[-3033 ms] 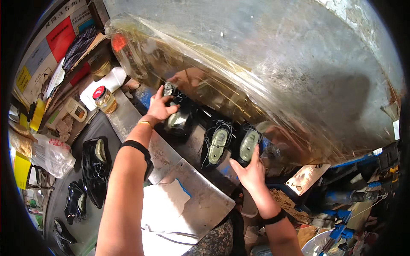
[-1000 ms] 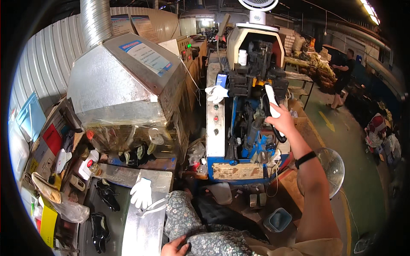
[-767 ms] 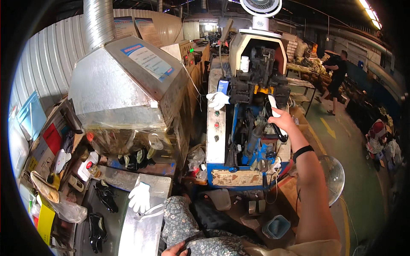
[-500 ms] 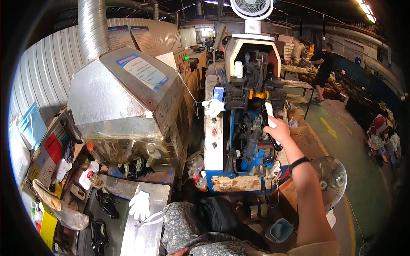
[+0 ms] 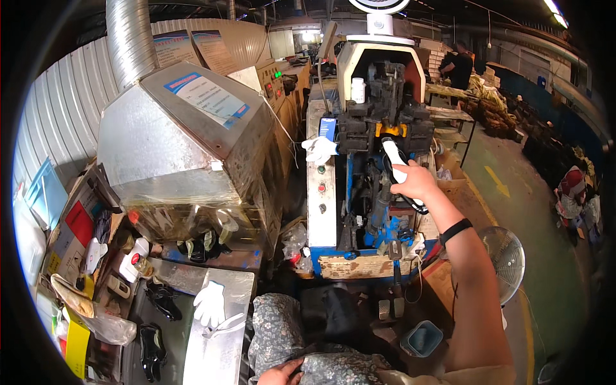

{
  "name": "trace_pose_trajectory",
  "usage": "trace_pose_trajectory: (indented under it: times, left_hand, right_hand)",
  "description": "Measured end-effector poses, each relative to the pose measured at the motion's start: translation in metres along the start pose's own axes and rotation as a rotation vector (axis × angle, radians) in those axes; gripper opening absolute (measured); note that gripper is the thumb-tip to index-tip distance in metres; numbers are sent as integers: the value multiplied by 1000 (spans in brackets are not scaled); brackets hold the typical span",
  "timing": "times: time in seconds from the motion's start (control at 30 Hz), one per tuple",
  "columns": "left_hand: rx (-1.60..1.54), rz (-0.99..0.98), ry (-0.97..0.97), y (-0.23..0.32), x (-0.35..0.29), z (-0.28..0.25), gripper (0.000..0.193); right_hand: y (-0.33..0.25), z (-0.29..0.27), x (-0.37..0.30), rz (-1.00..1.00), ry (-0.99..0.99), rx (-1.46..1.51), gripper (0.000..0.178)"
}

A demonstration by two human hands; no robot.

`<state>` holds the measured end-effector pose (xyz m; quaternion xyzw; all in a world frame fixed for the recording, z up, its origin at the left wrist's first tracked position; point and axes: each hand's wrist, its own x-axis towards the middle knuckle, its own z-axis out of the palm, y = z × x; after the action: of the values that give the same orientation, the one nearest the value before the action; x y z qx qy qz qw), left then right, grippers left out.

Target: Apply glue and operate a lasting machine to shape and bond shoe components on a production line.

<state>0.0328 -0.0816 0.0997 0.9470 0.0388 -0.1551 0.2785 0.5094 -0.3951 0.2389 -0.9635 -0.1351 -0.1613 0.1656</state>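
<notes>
My right hand [image 5: 416, 181] is closed around the side of a black shoe [image 5: 393, 160] with a long white underside. The shoe slants, its upper end close to the yellow part [image 5: 389, 130] between the black clamps of a machine [image 5: 417, 131]. The fingertips press on the white face; part of the shoe is hidden behind the hand. My left hand [image 5: 281, 374] lies low on the floral cloth [image 5: 276, 327] over my lap, thumb and fingers slightly apart, with nothing seen in it. Part of that hand is cut off by the lower edge.
Left stands a metal hooded box [image 5: 167, 147]. A white glove [image 5: 209, 305] lies on a metal plate [image 5: 199, 353] near black shoes [image 5: 152, 350]. Pedals [image 5: 390, 309] and a blue bin [image 5: 421, 339] are below the machine, a floor fan [image 5: 504, 263] right. A person [image 5: 459, 67] stands far off.
My right hand has moved the shoe slightly left, its white underside now turned more into view. My left hand has come further into sight on the cloth. The distant person has shifted left.
</notes>
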Motion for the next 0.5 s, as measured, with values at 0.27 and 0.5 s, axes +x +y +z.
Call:
trace_pose_trajectory:
  times: [0.27, 0.5]
  left_hand:
    - [-137, -53, 194, -32, -28, 19, 41]
    - [-408, -226, 525, -131, -15, 16, 42]
  right_hand:
    - [-22, 28, -19, 60, 168, -18, 73]
    - [-17, 29, 6, 40, 160, 180, 66]
